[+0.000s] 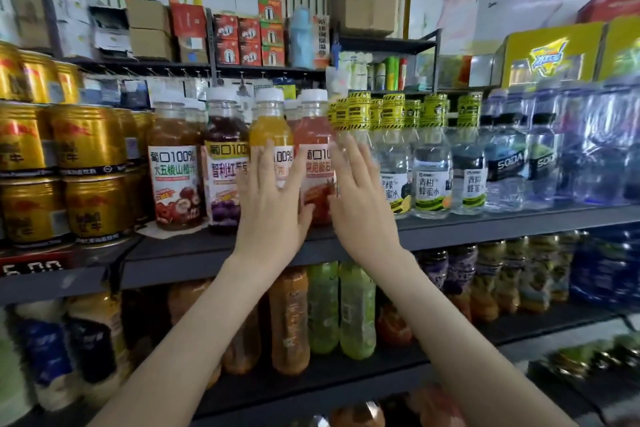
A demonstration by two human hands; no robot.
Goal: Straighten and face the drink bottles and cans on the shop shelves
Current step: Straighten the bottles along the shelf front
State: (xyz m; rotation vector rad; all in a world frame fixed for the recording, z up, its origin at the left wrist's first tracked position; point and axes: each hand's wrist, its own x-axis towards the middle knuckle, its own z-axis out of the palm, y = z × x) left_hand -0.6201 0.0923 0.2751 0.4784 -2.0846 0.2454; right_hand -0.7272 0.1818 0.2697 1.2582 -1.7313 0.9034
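On the dark shelf (485,222) stand white-capped juice bottles. My left hand (273,208) lies with straight fingers over the front of the orange juice bottle (270,128). My right hand (360,198) is flat with fingers spread, at the right side of the pink-red juice bottle (317,149), partly in front of a clear bottle. Both bottles stand upright with labels facing me. Whether my palms touch them I cannot tell. To the left are a brown hawthorn juice bottle (175,166) and a purple grape juice bottle (223,166).
Gold cans (86,170) are stacked at the left. Clear honey-water bottles with yellow caps (433,163) and soda water bottles (505,163) fill the right. The lower shelf holds orange and green drink bottles (322,308). Boxes sit on the top shelf (149,28).
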